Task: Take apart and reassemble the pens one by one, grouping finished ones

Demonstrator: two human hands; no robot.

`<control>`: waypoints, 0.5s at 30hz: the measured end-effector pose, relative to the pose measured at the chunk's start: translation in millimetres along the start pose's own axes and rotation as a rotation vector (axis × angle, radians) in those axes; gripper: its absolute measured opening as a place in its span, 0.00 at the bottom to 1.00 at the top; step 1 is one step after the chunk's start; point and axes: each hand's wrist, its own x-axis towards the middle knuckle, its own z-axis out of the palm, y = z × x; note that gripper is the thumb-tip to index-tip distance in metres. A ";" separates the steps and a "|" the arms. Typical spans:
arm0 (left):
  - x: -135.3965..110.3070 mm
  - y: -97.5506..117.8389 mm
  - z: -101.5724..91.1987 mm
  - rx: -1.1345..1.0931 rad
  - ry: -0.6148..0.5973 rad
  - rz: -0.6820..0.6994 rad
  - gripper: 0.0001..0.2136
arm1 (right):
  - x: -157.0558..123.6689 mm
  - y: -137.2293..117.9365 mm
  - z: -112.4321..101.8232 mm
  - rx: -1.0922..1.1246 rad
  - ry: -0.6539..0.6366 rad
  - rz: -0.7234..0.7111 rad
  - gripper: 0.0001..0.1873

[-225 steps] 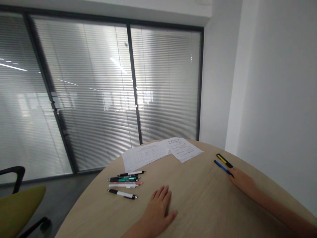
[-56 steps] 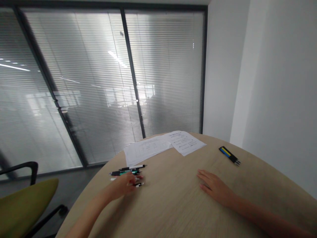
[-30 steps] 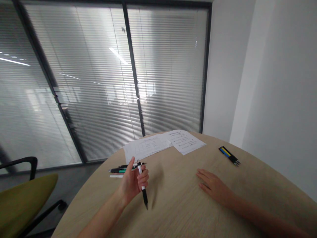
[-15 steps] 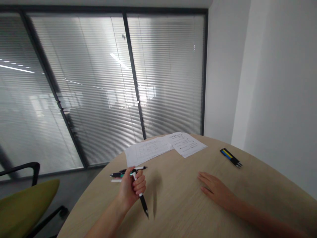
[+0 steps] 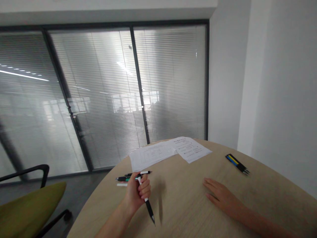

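Observation:
My left hand [image 5: 139, 190] is closed in a fist around a black-and-white pen [image 5: 150, 210], its tip slanting down toward me and its thumb end up. Just beyond that hand lie several pens [image 5: 122, 178], partly hidden by the fist, with a small white strip [image 5: 122, 184] beside them. My right hand [image 5: 218, 193] rests flat on the round wooden table [image 5: 183, 205], fingers stretched out and holding nothing. Farther off to its right is a black pack of pens [image 5: 237, 164] with blue and yellow parts.
Printed paper sheets [image 5: 153, 154] overlap another printed sheet [image 5: 192, 149] near the table's far edge. At the left stands a green chair [image 5: 34, 206] with black arms. Behind the table is a glass partition with blinds [image 5: 173, 82]; a white wall [image 5: 279, 99] rises at the right.
The whole view has shifted, so the scene sits slightly lower and farther right. Both hands keep their poses, the left still gripping the pen.

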 end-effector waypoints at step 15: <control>-1.0 -1.3 1.2 -0.018 -0.007 0.052 0.17 | -0.3 -2.6 -4.8 -0.043 -0.023 -0.016 0.23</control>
